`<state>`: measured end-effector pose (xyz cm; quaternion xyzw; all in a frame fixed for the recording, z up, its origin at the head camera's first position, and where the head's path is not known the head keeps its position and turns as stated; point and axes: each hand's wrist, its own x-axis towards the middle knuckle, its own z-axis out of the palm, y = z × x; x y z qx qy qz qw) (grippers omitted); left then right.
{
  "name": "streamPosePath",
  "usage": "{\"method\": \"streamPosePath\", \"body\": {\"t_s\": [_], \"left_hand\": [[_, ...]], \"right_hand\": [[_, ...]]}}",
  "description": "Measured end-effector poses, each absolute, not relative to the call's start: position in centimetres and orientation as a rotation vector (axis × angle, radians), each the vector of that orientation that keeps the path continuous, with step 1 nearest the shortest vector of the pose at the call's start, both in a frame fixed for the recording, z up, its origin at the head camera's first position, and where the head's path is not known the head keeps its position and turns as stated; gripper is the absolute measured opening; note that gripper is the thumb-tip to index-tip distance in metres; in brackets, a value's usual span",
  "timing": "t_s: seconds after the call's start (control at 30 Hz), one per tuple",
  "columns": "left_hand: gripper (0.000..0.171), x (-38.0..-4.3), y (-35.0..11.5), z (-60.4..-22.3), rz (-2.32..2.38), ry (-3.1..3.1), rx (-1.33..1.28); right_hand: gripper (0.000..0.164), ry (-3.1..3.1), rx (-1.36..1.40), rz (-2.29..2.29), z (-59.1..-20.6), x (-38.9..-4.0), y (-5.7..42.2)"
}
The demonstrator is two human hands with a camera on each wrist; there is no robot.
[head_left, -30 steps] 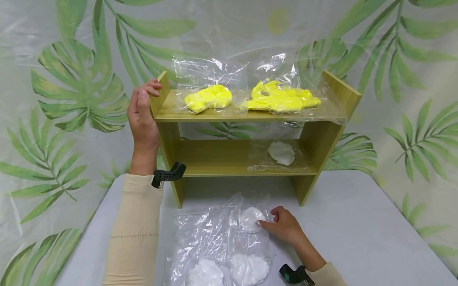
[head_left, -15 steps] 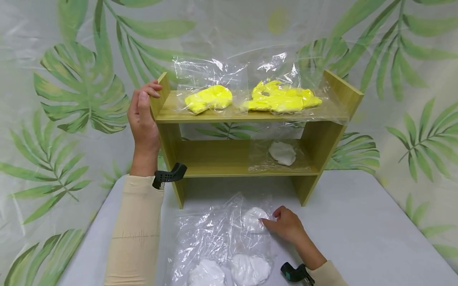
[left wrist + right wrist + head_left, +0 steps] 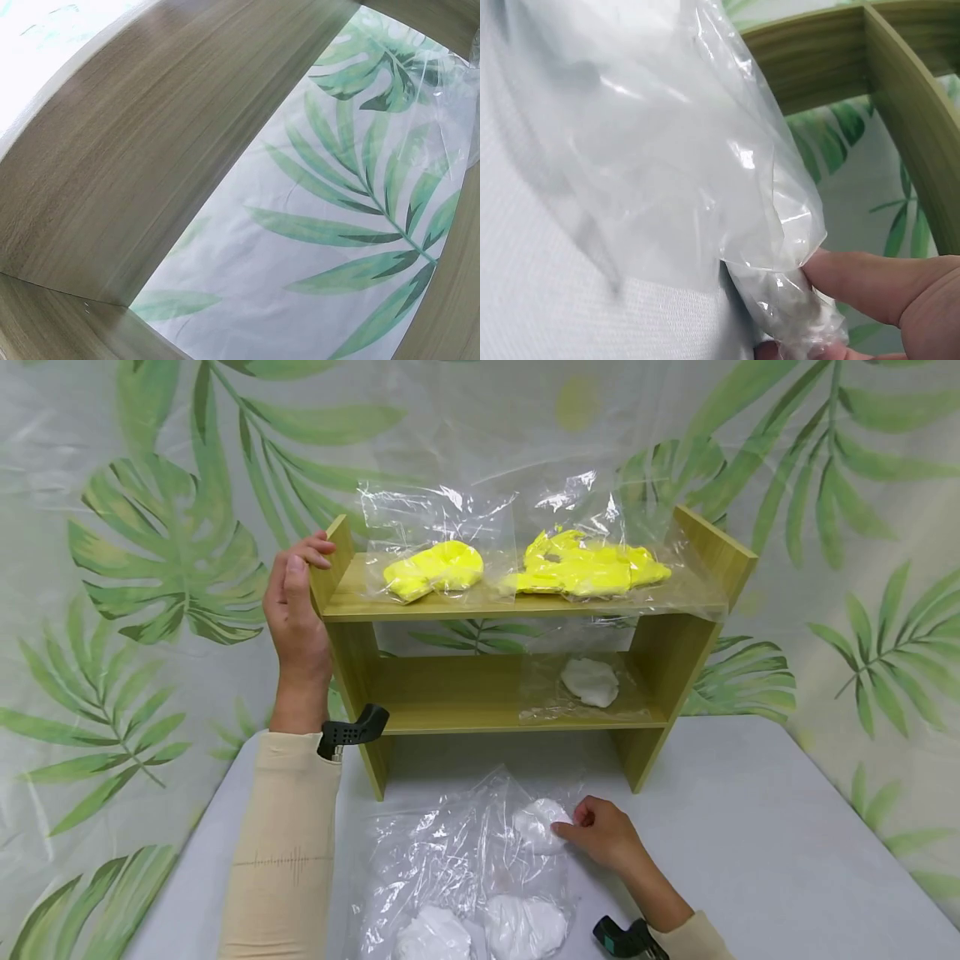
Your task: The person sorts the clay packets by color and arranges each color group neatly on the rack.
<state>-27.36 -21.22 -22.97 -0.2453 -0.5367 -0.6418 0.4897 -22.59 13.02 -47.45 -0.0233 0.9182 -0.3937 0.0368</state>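
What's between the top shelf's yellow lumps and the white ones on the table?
In the head view: the middle shelf, with a bagged white lump near its right.

The head view's bottom edge crops my left sleeve (image 3: 281, 860) and 1 white lump (image 3: 433, 935). From my right wrist, the plastic bag (image 3: 727, 202) partly hides my right hand (image 3: 907, 289); the bag's contents are blurred.

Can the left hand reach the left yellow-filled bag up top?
Likely yes: the left hand is beside the left side panel, with only that panel's raised end between it and the bag.
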Motion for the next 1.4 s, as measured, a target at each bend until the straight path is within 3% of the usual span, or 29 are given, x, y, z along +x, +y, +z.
{"method": "streamPosePath", "body": {"t_s": [0.2, 0.37, 0.6, 1.4], "left_hand": [[0.027, -27.4, -21.2, -23.1, -1.556, -1.308, -0.599], [0.028, -27.4, -21.2, -23.0, -1.555, -1.300, -0.606], [0.028, -27.4, -21.2, -23.0, -1.553, -1.301, -0.605], [0.028, -27.4, -21.2, -22.9, -1.555, -1.297, -0.617]], "right_hand": [[0.040, 2.802, 0.024, -1.259, -47.5, -22.5, 13.3], [0.060, 2.707, 0.095, -1.375, -47.1, -22.9, 13.9], [0.031, 2.512, 0.115, -1.636, -46.3, -23.1, 14.7], [0.041, 2.248, 0.046, -1.911, -45.8, -23.6, 15.7]]}}
